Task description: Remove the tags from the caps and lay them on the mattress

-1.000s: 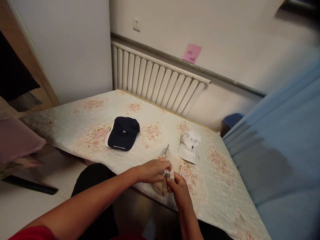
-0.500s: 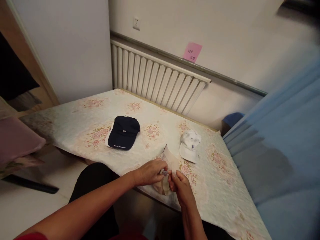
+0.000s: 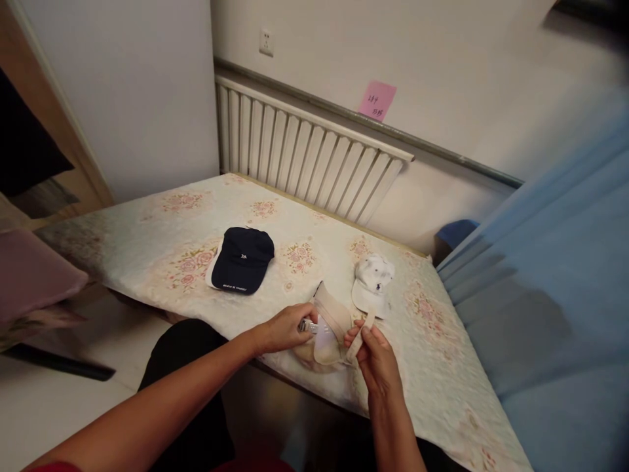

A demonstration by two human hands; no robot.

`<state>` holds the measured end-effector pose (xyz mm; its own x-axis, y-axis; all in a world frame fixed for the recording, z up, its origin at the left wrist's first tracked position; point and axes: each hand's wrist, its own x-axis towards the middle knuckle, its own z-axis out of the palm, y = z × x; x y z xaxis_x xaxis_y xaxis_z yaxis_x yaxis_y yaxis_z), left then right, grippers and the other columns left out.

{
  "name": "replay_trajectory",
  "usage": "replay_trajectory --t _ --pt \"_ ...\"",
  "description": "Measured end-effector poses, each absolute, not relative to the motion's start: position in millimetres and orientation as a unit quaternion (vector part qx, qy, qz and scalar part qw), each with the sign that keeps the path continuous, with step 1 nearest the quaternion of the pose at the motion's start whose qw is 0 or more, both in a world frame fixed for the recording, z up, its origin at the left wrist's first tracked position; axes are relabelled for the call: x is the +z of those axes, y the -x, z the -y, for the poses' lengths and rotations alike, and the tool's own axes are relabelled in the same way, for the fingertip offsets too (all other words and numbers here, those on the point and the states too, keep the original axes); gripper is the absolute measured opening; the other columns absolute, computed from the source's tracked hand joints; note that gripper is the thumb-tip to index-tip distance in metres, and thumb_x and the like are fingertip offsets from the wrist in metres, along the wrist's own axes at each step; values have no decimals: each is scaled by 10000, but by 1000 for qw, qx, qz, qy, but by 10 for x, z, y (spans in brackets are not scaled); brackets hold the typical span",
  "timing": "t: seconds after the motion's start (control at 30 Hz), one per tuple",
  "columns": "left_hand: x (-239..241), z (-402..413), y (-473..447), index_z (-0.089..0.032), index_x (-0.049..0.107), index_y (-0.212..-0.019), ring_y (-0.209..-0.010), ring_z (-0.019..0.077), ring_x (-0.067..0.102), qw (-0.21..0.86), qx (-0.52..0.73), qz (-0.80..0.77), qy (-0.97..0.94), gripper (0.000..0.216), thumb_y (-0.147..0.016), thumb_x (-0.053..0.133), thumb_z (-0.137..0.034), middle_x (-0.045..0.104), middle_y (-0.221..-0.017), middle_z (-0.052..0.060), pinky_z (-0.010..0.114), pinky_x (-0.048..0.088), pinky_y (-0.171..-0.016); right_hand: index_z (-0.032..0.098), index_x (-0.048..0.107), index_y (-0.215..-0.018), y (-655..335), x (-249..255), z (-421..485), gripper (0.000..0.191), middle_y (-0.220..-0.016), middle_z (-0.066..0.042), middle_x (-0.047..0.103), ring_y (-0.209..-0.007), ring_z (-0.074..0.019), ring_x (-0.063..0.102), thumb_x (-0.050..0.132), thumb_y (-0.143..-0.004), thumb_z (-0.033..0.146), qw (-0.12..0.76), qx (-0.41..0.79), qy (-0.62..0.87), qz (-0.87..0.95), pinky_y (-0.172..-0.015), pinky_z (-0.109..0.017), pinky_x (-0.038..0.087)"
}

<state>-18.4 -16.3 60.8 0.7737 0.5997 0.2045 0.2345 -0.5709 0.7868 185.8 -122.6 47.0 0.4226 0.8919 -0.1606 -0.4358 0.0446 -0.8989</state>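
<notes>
A beige cap (image 3: 328, 331) lies upside down near the front edge of a floral-covered table (image 3: 162, 242). My left hand (image 3: 284, 328) pinches the small metal buckle at the cap's back. My right hand (image 3: 376, 351) holds the cap's loose beige strap, pulled out to the right of the buckle. A navy cap (image 3: 242, 259) rests further back on the left. A white cap (image 3: 372, 283) sits just behind the beige one, to the right.
A white radiator (image 3: 304, 154) runs along the wall behind the table, with a pink sticky note (image 3: 377, 101) above it. A blue curtain (image 3: 555, 295) hangs at the right. A pink cushion (image 3: 34, 278) lies at the left.
My hands have moved apart: the right hand drew the strap out to the right, away from the buckle held in the left. The beige cap has opened up and shows more.
</notes>
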Motion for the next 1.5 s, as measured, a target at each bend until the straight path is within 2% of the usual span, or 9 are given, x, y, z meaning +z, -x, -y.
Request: replay_trajectory --t 0.27,0.43,0.57,0.63,0.73,0.9,1.07,1.5 --pt "620 167 186 -194 521 -895 -763 129 507 402 227 -255 -850 246 -667 530 -102 561 -839 -18 231 406 -702 157 660 -889 -1844 412 1148 343 -714 -36 693 -633 -173 656 783 -642 361 696 492 475 218 -647 -319 529" --pt "574 171 149 -197 517 -897 -798 139 517 400 234 -237 -854 233 -678 536 -121 568 -868 -10 248 416 -742 147 659 -894 -1775 491 1101 351 -707 -60 700 -633 -193 661 766 -657 382 651 519 485 268 -617 -323 515" --pt "556 173 139 -197 516 -893 -800 141 521 400 239 -230 -854 223 -683 535 -124 567 -864 -9 248 415 -742 156 654 -893 -1732 599 1079 341 -726 -49 692 -618 -174 637 757 -654 376 612 521 497 327 -607 -304 491" --pt "550 172 143 -197 517 -894 -792 138 519 401 240 -229 -854 232 -678 531 -115 568 -864 -11 244 414 -738 160 651 -876 -1715 621 1069 327 -748 -42 683 -593 -148 603 750 -648 373 598 511 509 349 -564 -275 458" --pt "538 170 148 -198 518 -908 -791 140 520 399 236 -234 -855 253 -669 531 -113 570 -878 -8 246 415 -735 166 633 -837 -1675 586 1048 296 -714 -10 651 -498 -94 500 724 -650 377 587 497 526 362 -453 -221 345" --pt "514 178 132 -198 522 -925 -847 152 533 396 239 -226 -857 261 -676 549 -124 578 -907 -2 257 415 -778 163 612 -812 -1548 436 1016 236 -526 55 554 -396 -60 362 697 -671 332 547 494 564 373 -400 -200 197" --pt "471 196 102 -196 522 -918 -820 146 537 390 246 -224 -858 259 -675 565 -119 575 -891 -4 250 416 -753 169 572 -720 -1440 352 998 209 -430 95 435 -382 -53 297 675 -691 349 526 502 568 386 -406 -208 161" --pt "363 234 77 -189 541 -906 -835 152 536 381 277 -219 -855 234 -686 582 -121 578 -895 5 258 423 -761 171 543 -741 -1419 278 974 254 -428 90 417 -383 -46 258 676 -675 377 530 569 514 363 -414 -220 134"
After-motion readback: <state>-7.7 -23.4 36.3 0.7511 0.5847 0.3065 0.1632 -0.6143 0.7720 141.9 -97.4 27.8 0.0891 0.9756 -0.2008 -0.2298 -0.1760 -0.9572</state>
